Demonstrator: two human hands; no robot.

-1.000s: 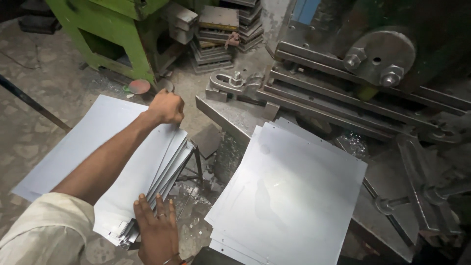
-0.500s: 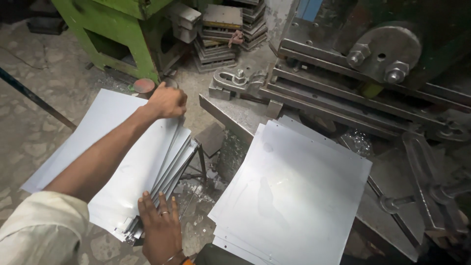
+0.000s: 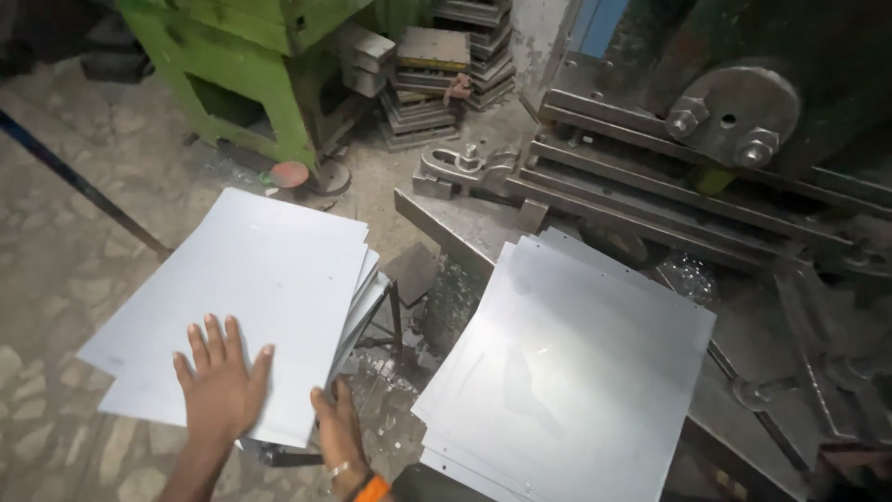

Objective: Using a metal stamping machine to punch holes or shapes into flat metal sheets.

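A stack of thin grey metal sheets (image 3: pixel 260 288) lies on a low stand at the left, its right edges fanned out. My left hand (image 3: pixel 221 383) lies flat on the top sheet near its front edge, fingers spread. My right hand (image 3: pixel 339 435), with a ring and an orange wristband, grips the stack's near right corner, its fingers partly hidden under the sheets.
A second stack of sheets (image 3: pixel 595 372) rests on the grey machine table at the right, below a heavy press (image 3: pixel 734 121). A green machine frame (image 3: pixel 251 84) and stacked metal blocks (image 3: pixel 437 74) stand behind. A dark rod (image 3: pixel 74 181) crosses the stone floor at the left.
My left hand has pulled back from the stack's far end to its near end and now lies flat. The raised, fanned sheets have dropped flat onto the stack.
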